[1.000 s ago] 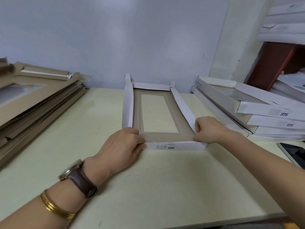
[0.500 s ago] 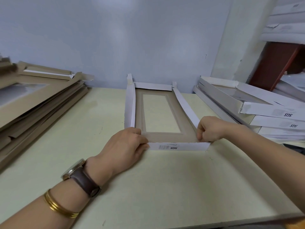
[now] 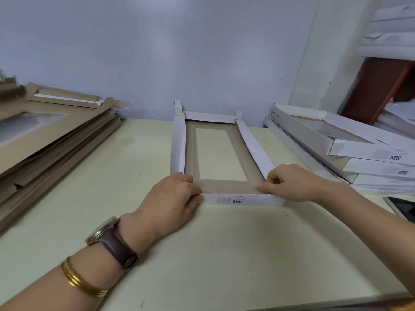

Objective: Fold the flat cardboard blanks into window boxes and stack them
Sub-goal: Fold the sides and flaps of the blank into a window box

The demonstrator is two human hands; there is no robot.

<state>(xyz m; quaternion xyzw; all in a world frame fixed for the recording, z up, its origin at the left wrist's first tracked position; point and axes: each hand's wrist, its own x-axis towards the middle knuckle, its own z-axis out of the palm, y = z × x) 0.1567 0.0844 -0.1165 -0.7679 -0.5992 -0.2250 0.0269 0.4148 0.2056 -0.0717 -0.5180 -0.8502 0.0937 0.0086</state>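
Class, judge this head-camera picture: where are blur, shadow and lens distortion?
Head view: soft, even light; faint shadows under the left hand and right hand at the box; the blank pile is blurred at its far left end; wide-angle distortion tilts the wall corner at right.

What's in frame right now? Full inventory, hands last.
box: 1, white outside, brown inside, table centre, walls raised
blanks: 1 stack, brown, table left
finished boxes: 1 stack, white, table right; count unclear
device: 1, dark screen, right edge, partly cut off
table: 1, pale yellow-green, under it all
wall: 1, light blue, behind
furniture: 1 piece, red-brown, top right
watch: 1, brown strap, left wrist
bangles: a few, gold, left forearm
left hand: grips the box's near-left corner
right hand: fingers pinch the near-right corner
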